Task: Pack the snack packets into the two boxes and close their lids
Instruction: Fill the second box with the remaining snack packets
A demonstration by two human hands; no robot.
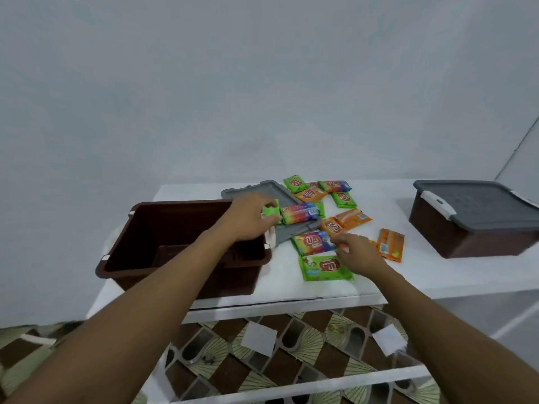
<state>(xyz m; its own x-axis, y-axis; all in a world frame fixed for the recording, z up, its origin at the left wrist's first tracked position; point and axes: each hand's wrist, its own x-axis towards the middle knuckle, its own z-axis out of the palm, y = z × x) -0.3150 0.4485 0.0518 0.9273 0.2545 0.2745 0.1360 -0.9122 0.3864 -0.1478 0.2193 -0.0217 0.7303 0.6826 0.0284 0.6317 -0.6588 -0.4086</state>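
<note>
An open brown box stands at the left of the white table; its grey lid lies flat just to its right. My left hand is over the lid, shut on a green packet and a rainbow-striped packet. My right hand rests on the loose packets, fingertips pinching an orange packet beside a multicoloured packet. A large green packet lies nearest me. A second brown box with its grey lid on sits at the right.
Several more green and orange packets lie scattered at the back centre of the table, and one orange packet lies toward the right box. A wall stands behind the table. Patterned floor tiles show below the front edge.
</note>
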